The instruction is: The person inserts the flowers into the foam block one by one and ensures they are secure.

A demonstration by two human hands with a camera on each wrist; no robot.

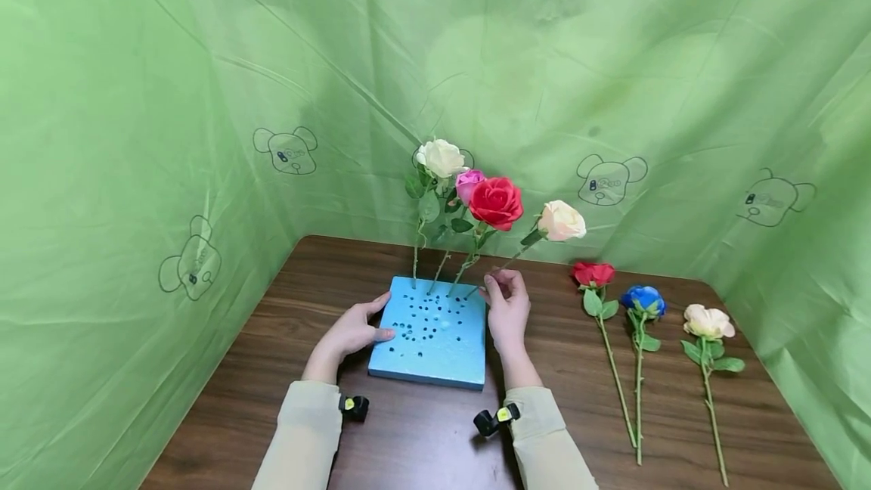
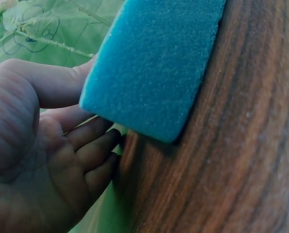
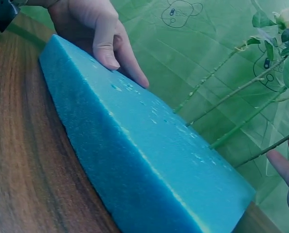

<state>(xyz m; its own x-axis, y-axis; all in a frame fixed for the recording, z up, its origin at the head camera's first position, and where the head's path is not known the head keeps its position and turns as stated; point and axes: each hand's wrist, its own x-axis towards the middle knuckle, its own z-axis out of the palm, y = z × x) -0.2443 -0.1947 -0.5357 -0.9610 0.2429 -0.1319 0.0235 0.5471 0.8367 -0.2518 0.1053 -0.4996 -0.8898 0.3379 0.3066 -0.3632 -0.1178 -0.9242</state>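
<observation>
My left hand [image 1: 350, 331] rests at the left edge of a blue foam block [image 1: 435, 358] full of small holes, thumb on top and fairly straight fingers along the side. In the left wrist view, the block's side [image 2: 149, 73] shows beside the palm. My right hand [image 1: 509, 312] pinches the stem of a pale peach rose [image 1: 561, 221] near the block's far right corner. That stem [image 3: 265, 154] slants down to the block's top. A white rose [image 1: 442, 158], a pink rose [image 1: 469, 186] and a red rose [image 1: 497, 203] stand in the block's far edge.
Three roses lie on the wooden table [image 1: 544, 369] to the right: a red rose [image 1: 593, 274], a blue rose [image 1: 643, 301] and a cream rose [image 1: 708, 321]. Green printed cloth [image 1: 381, 59] hangs behind and at both sides. Each wrist wears a black strap camera [image 1: 355, 407].
</observation>
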